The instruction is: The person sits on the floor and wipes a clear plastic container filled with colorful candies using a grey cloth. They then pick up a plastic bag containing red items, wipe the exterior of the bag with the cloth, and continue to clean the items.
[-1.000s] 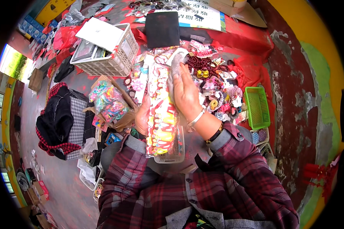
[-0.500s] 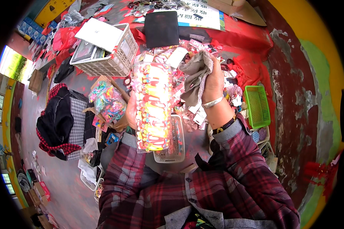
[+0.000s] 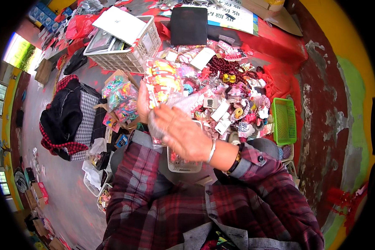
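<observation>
In front of me my left hand (image 3: 143,102) is wrapped round the far left side of a tall clear plastic pack (image 3: 162,77) of yellow, red and white pieces, whose exact kind I cannot make out. My right hand (image 3: 185,133) lies across the lower half of that pack, slightly blurred, its fingers pressed together. Under those fingers shows an edge of a grey cloth (image 3: 154,127), mostly hidden by the hand. Below the right hand a white plastic basket (image 3: 183,168) stands partly covered.
Beyond the hands spreads a heap of hair accessories, cards (image 3: 221,110) and dark red beads (image 3: 225,66). A green basket (image 3: 283,121) stands right, a grey crate (image 3: 133,56) far left. Nearer left are bags of colourful bits (image 3: 123,98) and a dark jacket (image 3: 66,118).
My right hand has moved left and down with the grey cloth, from beside the pack onto its front. The view has shifted a little, uncovering more of the heap.
</observation>
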The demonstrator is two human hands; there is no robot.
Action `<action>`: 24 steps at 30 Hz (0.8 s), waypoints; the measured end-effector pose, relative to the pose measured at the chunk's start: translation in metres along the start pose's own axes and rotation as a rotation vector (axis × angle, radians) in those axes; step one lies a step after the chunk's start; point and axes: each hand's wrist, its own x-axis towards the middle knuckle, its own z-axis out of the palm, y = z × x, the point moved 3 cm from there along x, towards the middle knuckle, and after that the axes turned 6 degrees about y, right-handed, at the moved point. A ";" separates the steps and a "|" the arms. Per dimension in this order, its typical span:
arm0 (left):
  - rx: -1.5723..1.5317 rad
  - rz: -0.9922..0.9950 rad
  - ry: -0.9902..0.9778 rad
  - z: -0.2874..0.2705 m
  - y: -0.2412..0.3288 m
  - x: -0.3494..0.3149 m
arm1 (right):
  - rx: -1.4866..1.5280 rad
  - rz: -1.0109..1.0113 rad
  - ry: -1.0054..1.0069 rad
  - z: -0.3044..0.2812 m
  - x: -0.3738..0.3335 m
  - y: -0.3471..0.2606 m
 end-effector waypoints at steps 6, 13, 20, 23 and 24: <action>-0.029 -0.020 0.067 -0.003 -0.028 -0.003 | -0.198 -0.111 -0.050 -0.011 0.012 0.010; -0.165 -0.231 -0.085 0.009 -0.063 -0.014 | -0.299 0.280 0.395 -0.057 0.024 0.089; -0.126 -0.054 -0.358 -0.036 -0.010 0.015 | -0.034 -0.059 0.190 -0.004 0.006 0.031; -0.096 -0.053 -0.089 -0.017 -0.010 0.003 | -0.040 -0.045 0.024 0.008 -0.002 0.006; -0.112 -0.051 -0.056 -0.012 -0.019 0.001 | -0.061 -0.049 0.014 0.007 -0.002 0.004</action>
